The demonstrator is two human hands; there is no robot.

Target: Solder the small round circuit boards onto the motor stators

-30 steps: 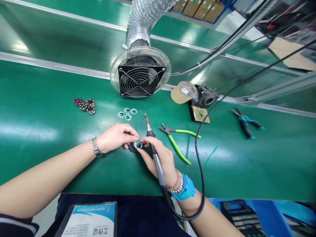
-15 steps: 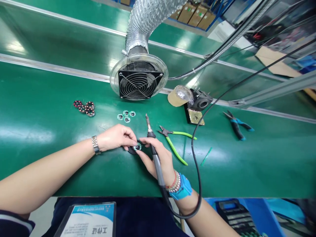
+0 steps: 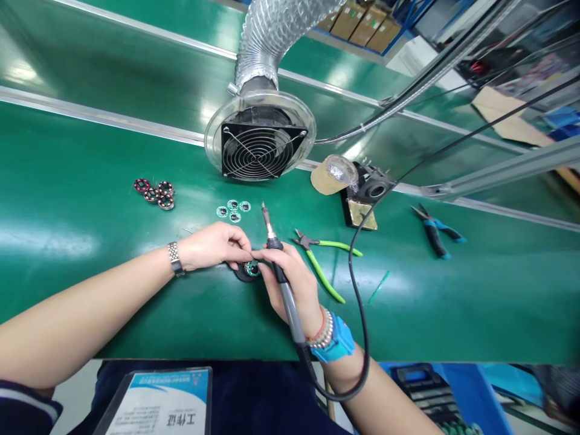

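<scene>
Grips both pinching, left hand on small green circuit ring atop black disc on table, right hand around soldering iron, four green rings, four red-black rings, one green-handled cutters, one blue-handled pliers

the soldering iron handle is matt plastic.

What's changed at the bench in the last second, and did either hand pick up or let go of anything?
The soldering iron in the right hand has tilted slightly, its tip leaning a little further left. The left hand still holds the small round circuit board; nothing was taken up or let go. The green-handled side cutters and the group of round boards lie as before.
</scene>
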